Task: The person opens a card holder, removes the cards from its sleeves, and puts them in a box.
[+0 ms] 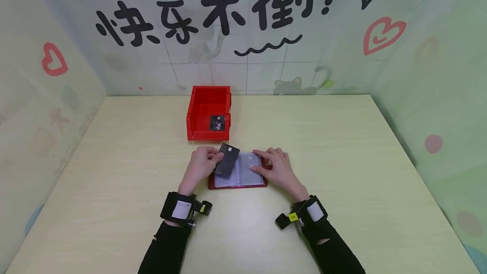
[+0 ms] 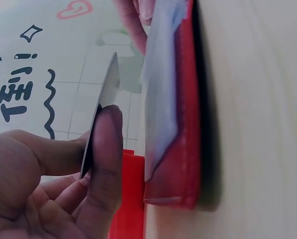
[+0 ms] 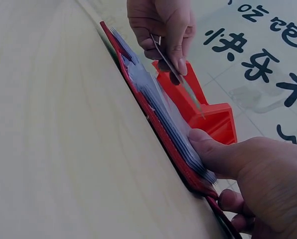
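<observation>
Head cam looks fwd/down from above; both wrist cams sit low, close, sharing the open red card-holder book.

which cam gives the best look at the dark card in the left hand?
Head view: the dark card shows its whole face, pinched by the left hand over the open card holder. The left wrist view shows only its thin edge against the thumb. The right wrist view also shows it edge-on, farther off.

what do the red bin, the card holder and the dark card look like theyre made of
Red bin: seems rigid moulded plastic, with even colour and a slight sheen. Card holder: red cover, perhaps faux leather or vinyl, with clear, glossy plastic sleeves. Dark card, pinched by the left hand: thin, stiff, probably plastic.
</observation>
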`<act>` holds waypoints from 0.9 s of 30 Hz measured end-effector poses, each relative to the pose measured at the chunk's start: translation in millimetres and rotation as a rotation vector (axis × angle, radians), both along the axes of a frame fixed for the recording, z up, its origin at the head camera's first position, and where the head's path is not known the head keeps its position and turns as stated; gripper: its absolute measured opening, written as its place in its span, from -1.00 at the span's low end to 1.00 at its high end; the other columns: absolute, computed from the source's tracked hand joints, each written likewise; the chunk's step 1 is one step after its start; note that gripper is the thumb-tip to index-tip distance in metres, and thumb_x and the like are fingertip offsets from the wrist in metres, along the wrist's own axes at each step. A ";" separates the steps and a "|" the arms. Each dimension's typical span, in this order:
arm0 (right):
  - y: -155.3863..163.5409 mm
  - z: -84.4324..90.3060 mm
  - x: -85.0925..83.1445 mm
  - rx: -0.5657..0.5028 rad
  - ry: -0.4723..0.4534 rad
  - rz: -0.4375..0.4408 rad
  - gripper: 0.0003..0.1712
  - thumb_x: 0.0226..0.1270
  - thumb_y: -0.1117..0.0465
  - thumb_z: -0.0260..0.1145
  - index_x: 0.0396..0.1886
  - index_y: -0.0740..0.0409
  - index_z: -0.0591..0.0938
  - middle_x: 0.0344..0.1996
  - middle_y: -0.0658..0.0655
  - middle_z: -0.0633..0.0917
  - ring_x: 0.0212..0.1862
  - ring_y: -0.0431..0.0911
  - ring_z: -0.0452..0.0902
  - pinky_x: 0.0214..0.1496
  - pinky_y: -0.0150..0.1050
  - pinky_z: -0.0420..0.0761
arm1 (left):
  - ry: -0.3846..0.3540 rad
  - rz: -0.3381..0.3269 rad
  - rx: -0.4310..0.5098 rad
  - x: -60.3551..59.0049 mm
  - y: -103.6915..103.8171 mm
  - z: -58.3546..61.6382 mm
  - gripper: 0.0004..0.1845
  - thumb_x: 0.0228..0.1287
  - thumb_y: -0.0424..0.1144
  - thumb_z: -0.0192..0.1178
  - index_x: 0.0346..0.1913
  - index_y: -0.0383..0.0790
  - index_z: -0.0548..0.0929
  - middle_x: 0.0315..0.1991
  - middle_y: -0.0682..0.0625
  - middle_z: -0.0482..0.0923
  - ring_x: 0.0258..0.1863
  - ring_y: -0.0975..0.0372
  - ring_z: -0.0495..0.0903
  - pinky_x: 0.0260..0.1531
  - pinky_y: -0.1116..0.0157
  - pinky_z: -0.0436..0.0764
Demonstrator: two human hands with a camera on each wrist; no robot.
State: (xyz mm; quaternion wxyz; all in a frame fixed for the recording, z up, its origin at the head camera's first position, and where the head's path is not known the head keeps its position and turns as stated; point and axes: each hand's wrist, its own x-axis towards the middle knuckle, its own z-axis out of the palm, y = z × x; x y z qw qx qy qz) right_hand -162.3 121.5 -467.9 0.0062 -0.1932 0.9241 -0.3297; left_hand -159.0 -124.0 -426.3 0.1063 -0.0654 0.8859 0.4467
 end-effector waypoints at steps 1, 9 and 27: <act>0.0 -0.2 0.2 0.000 0.001 0.000 -0.39 0.18 0.00 0.52 0.24 0.03 0.65 -0.40 0.06 0.51 -0.16 -0.04 0.30 -0.04 -0.14 0.14 | 0.006 0.009 0.010 -0.1 -1.1 1.0 -0.67 0.43 -0.22 0.23 0.10 -0.36 0.69 -0.04 -0.27 0.73 -0.24 0.07 0.65 -0.25 0.30 0.66; -0.4 -1.3 1.2 -0.004 0.011 0.002 -0.40 0.19 -0.01 0.51 0.23 0.04 0.66 -0.39 0.07 0.52 -0.16 -0.04 0.30 -0.04 -0.13 0.15 | 0.106 0.068 0.099 -6.1 -8.0 4.7 -0.63 0.44 -0.21 0.22 0.16 -0.40 0.64 0.00 -0.32 0.72 -0.12 -0.04 0.69 -0.16 0.28 0.68; 1.3 -3.9 -0.2 0.005 0.022 0.007 -0.39 0.21 -0.02 0.49 0.24 0.05 0.64 -0.39 0.05 0.52 -0.14 -0.04 0.31 -0.03 -0.13 0.17 | 0.225 0.241 0.182 -41.7 -15.1 7.0 -0.64 0.47 -0.20 0.18 0.14 -0.41 0.64 0.01 -0.33 0.71 -0.14 -0.03 0.65 -0.26 0.45 0.58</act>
